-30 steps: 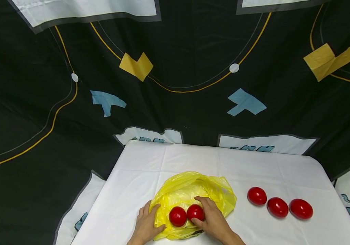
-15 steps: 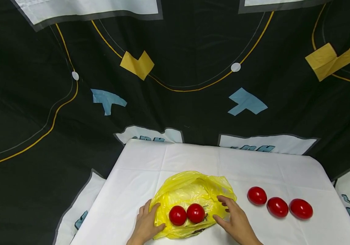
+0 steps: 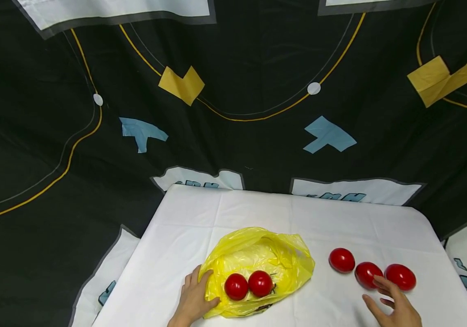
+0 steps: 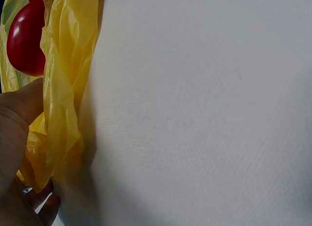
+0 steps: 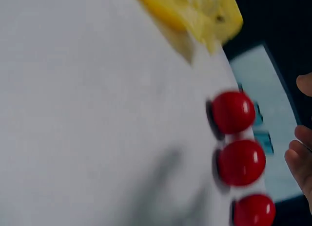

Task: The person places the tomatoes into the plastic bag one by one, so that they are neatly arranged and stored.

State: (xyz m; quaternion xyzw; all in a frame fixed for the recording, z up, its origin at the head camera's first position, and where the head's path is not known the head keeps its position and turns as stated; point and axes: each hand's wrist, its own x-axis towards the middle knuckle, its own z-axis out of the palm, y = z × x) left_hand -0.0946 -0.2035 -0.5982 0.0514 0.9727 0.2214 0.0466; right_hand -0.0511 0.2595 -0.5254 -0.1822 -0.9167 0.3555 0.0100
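A crumpled yellow plastic bag (image 3: 254,245) lies spread on the white-covered table, its mouth toward me. My left hand (image 3: 191,295) holds the bag's left edge, thumb on the inner side and fingers outside, as the left wrist view shows. Side by side on the bag's opening sit two glossy red tomato-like fruits, the left one (image 3: 236,287) and the right one (image 3: 260,284). My right hand (image 3: 397,304) hovers at the right with fingers spread and nothing in it. Just beyond it is a row of three similar red fruits, the middle one (image 5: 242,162) closest to its fingertips.
The white tablecloth (image 3: 184,236) stretches between the bag and the row of red fruits. Behind the table hangs a black cloth (image 3: 225,150) with yellow, blue and white shapes.
My right hand has let go of the right fruit on the bag and moved right to the row of three. The left hand stays at the bag's edge.
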